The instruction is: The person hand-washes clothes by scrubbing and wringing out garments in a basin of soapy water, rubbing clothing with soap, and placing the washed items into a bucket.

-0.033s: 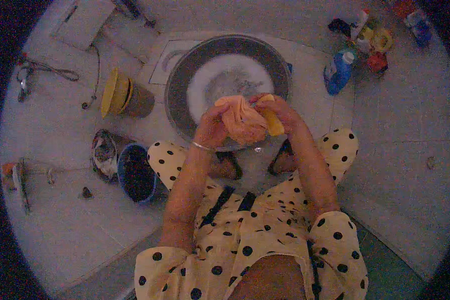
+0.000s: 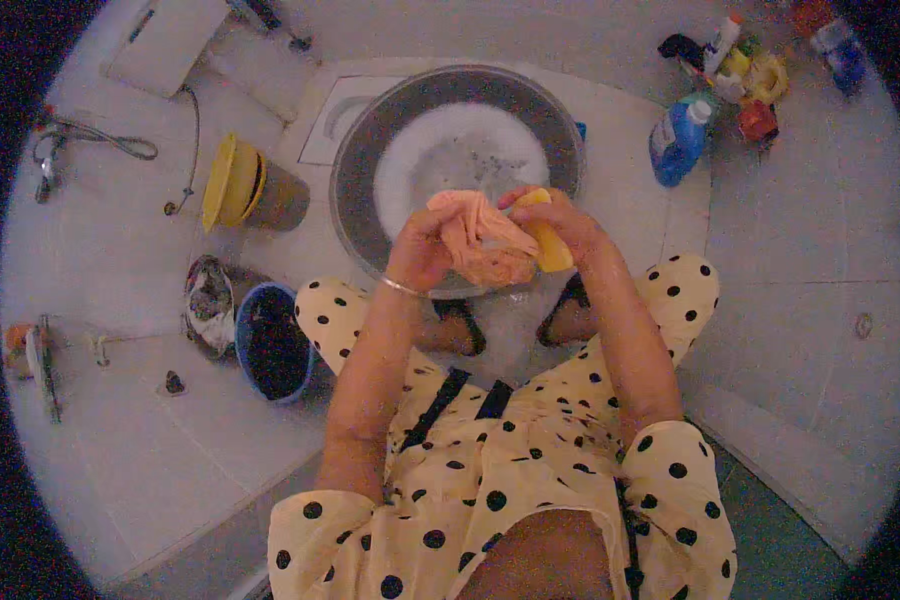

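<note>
My left hand, with a bangle at the wrist, grips a bunched peach-orange cloth over the near rim of a large grey basin. In my right hand is a curved yellow bar that looks like soap. The bar is at the cloth's right side; whether the right fingers also pinch the cloth I cannot tell. White suds float around the basin's water, with small dark specks near the middle.
Left of the basin lie a yellow-rimmed bucket, a blue-rimmed dark bucket and another container. A blue bottle and several small items are at the upper right. A shower hose hangs far left.
The cloth's folds have shifted and spread a little between my hands. The fingers of my right hand have moved slightly on the yellow bar. The picture is brighter.
</note>
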Demonstrator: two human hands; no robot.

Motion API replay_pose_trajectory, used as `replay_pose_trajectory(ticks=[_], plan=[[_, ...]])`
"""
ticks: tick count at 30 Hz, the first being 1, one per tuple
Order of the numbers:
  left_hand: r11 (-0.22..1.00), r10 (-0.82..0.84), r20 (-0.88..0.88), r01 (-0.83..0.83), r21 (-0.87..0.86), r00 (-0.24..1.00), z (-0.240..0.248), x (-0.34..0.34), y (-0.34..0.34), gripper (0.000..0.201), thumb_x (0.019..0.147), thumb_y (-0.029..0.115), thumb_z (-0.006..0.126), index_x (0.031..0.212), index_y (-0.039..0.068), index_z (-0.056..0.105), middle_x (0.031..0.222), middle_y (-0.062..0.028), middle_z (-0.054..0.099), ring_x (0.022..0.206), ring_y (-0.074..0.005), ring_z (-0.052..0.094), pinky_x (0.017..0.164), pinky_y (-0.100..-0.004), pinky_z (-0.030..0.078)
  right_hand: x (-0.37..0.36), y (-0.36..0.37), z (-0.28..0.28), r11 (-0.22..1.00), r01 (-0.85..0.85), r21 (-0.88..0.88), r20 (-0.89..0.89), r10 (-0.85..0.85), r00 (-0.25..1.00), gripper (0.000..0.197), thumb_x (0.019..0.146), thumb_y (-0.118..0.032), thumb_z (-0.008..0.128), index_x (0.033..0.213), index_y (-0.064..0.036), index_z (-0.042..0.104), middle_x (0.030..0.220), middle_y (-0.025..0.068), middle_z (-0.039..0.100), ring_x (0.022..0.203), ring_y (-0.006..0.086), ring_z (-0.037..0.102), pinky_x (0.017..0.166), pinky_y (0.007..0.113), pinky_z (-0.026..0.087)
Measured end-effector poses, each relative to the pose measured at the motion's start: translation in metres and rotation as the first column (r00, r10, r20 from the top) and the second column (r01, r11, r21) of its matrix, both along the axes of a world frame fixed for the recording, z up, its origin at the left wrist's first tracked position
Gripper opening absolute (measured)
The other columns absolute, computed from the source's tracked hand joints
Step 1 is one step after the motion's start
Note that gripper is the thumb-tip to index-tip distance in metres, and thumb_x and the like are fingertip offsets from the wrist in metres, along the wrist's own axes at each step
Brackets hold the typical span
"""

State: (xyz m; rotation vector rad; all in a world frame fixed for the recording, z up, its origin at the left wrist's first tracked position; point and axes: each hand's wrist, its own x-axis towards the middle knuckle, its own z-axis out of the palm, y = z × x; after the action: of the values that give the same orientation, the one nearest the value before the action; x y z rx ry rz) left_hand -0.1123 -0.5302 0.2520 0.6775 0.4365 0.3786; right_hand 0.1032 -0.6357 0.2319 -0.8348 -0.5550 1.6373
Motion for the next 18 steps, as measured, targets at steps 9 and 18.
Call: replay_pose_trajectory(ticks=[9,18], plan=[[0.999,-0.027,-0.011,0.027,-0.04,1.0,0.008,-0.009,-0.016,0.038,0.084,0.015,0.061,0.113,-0.008,0.056,0.108,-0.0145,0.063,0.096,-0.0221,0.064,0.087,-0.0336,0.051,-0.004,0.002,0.032,0.983,0.155,0.094,0.084,-0.163,0.983,0.026,0.076,-0.006,0.066,0.101,-0.0054,0.06,0.094,0.0023,0.059,0.08,0.0127,0.06,0.069,0.027,0.05],[0.951,-0.189,-0.001,0.183,-0.248,0.982,0.002,0.003,-0.039,0.046,0.09,0.023,0.057,0.128,-0.002,0.05,0.123,-0.0156,0.06,0.11,-0.0273,0.061,0.098,-0.0419,0.048,0.001,0.0,0.022,0.975,0.219,-0.018,0.207,-0.211,0.955,0.028,0.08,-0.004,0.061,0.108,-0.0035,0.056,0.087,0.0093,0.061,0.073,0.0202,0.064,0.066,0.032,0.054]])
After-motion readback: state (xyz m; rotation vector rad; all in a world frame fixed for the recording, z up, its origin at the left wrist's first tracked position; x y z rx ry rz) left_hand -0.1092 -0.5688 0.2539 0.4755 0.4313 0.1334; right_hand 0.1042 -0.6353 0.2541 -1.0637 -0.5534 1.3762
